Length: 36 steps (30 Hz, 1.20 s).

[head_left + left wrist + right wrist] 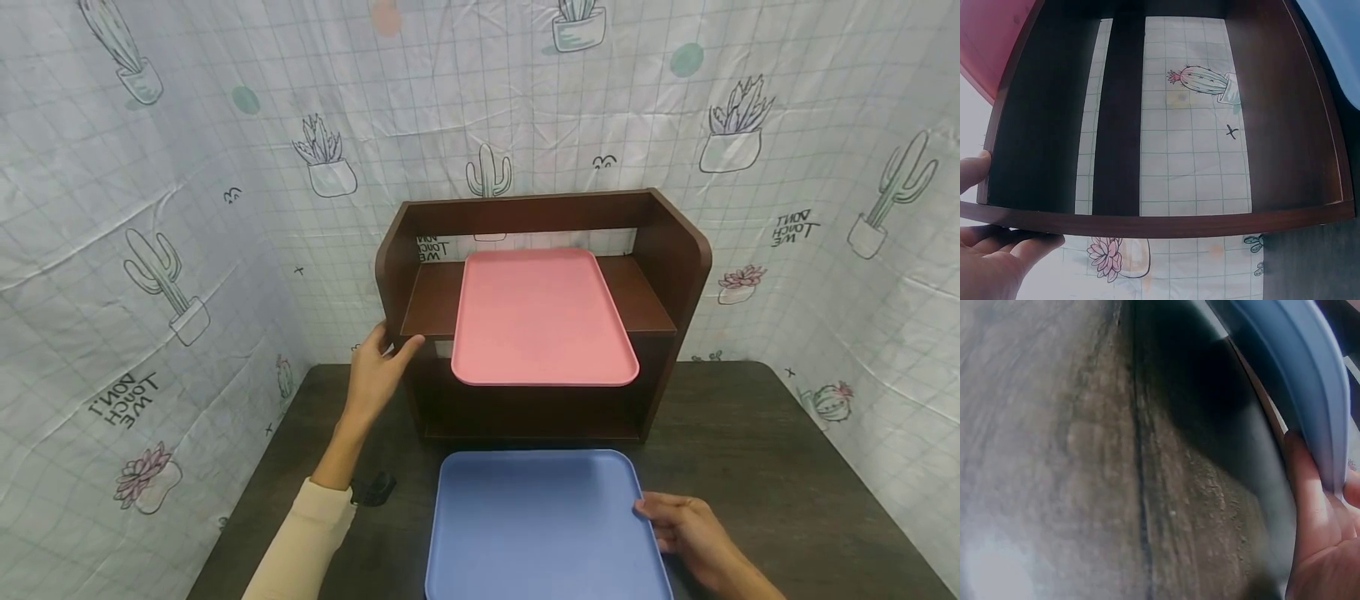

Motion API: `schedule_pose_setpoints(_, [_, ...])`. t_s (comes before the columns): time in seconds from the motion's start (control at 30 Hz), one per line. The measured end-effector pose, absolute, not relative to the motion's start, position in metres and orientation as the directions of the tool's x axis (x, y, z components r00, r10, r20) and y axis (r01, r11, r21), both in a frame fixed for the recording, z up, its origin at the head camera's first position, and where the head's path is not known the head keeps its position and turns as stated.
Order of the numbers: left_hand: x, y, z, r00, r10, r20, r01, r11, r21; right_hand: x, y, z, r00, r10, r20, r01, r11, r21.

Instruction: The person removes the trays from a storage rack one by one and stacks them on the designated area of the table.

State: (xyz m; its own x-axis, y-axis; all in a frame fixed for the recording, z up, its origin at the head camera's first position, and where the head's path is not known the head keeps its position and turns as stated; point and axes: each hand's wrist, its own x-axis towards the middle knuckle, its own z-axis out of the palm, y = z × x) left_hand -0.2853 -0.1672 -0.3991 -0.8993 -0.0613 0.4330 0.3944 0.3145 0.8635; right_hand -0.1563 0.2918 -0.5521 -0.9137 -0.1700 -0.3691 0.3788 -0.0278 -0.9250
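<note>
A dark brown two-tier wooden shelf [528, 215] stands on the table. My left hand [375, 375] grips its left side panel near the middle board, thumb at the front and fingers around the outer side, as the left wrist view also shows. A pink tray [543, 317] lies on the middle board, its near end jutting out past the front edge. In front of the shelf is a blue tray [540, 525], its near end cut off by the frame. My right hand [690, 529] pinches the blue tray's right rim between thumb and fingers; the right wrist view shows this rim raised above the table.
The dark wooden table [780, 467] extends on both sides of the shelf. Behind and beside it hangs a white checked cloth [600, 108] with cactus drawings. Below the pink tray, the shelf's lower compartment [525, 412] holds nothing visible. A small black device [375, 489] sits at my left wrist.
</note>
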Motion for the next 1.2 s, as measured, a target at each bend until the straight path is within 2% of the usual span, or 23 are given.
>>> schedule_pose_setpoints(0.13, [-0.286, -0.167, -0.400, -0.896, -0.062, 0.440, 0.400, 0.320, 0.859, -0.157, 0.287, -0.552, -0.916, -0.125, -0.380, 0.380, 0.028, -0.925])
schedule_pose_setpoints(0.3, [-0.286, -0.167, -0.400, -0.893, -0.061, 0.447, 0.405, 0.326, 0.854, -0.160, 0.275, -0.552, -0.924, 0.021, -0.382, 0.379, 0.190, -0.906])
schedule_pose_setpoints(0.5, [-0.286, -0.166, -0.398, -0.892, -0.065, 0.448, 0.404, 0.332, 0.852, -0.162, 0.265, -0.548, -0.961, 0.143, -0.238, 0.277, 0.470, -0.838])
schedule_pose_setpoints(0.67, [-0.286, -0.166, -0.399, -0.894, -0.064, 0.444, 0.398, 0.340, 0.852, -0.160, 0.261, -0.544, -0.982, 0.158, -0.105, 0.183, 0.648, -0.740])
schedule_pose_setpoints(0.8, [-0.286, -0.166, -0.401, -0.895, -0.068, 0.442, 0.395, 0.343, 0.852, -0.160, 0.259, -0.546, -0.985, 0.164, -0.057, 0.155, 0.688, -0.709])
schedule_pose_setpoints(1.03, [-0.286, -0.166, -0.402, -0.898, -0.074, 0.433, 0.387, 0.335, 0.859, -0.159, 0.257, -0.546, -0.982, 0.175, -0.067, 0.172, 0.701, -0.692])
schedule_pose_setpoints(1.2, [-0.286, -0.166, -0.400, -0.895, -0.078, 0.438, 0.392, 0.330, 0.859, -0.161, 0.258, -0.541, -0.988, 0.144, -0.051, 0.140, 0.717, -0.683])
